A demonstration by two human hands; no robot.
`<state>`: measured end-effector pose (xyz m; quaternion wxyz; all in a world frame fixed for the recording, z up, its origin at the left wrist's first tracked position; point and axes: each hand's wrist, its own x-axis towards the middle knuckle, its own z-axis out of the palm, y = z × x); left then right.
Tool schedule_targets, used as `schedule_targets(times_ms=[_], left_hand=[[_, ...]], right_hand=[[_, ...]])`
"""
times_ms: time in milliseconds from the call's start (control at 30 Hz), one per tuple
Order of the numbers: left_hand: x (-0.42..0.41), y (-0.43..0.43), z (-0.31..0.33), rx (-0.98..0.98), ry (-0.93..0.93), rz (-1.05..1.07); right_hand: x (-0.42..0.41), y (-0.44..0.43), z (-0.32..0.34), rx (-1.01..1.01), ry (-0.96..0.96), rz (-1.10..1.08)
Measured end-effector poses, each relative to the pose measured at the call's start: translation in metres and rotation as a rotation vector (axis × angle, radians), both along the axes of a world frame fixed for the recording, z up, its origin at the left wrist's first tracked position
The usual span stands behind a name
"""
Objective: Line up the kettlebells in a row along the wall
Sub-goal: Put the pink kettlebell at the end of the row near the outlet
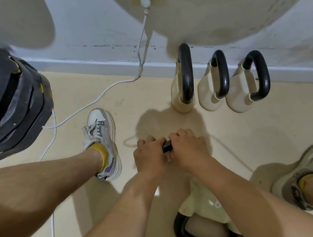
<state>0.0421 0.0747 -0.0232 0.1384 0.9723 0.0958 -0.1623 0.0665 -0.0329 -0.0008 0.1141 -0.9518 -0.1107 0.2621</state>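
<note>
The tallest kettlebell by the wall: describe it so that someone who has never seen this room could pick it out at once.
Find the white wall with its pale baseboard. Three cream kettlebells with black handles stand in a row against it. The tallest kettlebell is the leftmost, nearest the white cable, and its handle loop rises well above the other two.

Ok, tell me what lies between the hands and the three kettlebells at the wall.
Head view: only bare floor with shadow separates both hands from the kettlebells.

Black weight plates (6, 105) stacked left; white cable (95, 99) trailing across floor (129, 106).
</note>
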Motion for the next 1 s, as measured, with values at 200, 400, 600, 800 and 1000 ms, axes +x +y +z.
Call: schedule_targets(times_ms=[200,400,600,800,1000], left_hand=[[0.025,0.014,0.009,0.147,0.003,-0.441],[0.059,0.015,0.002,0.332,-0.072,-0.736],[0.036,-0.005,0.003,-0.357,0.061,0.282],[0.036,-0.046,0.034,-1.075,0.019,1.378],[0.060,-0.045,0.031,-1.107,0.193,1.286]], right_hand=[[-0.007,-0.004,-0.012,0.034,0.069,-0.081],[-0.008,-0.002,-0.021,0.477,0.359,-0.519],[-0.013,0.001,-0.019,0.592,0.309,-0.617],[-0.006,-0.004,-0.011,0.580,0.354,-0.586],[0.025,-0.012,-0.016,0.619,0.434,-0.550]])
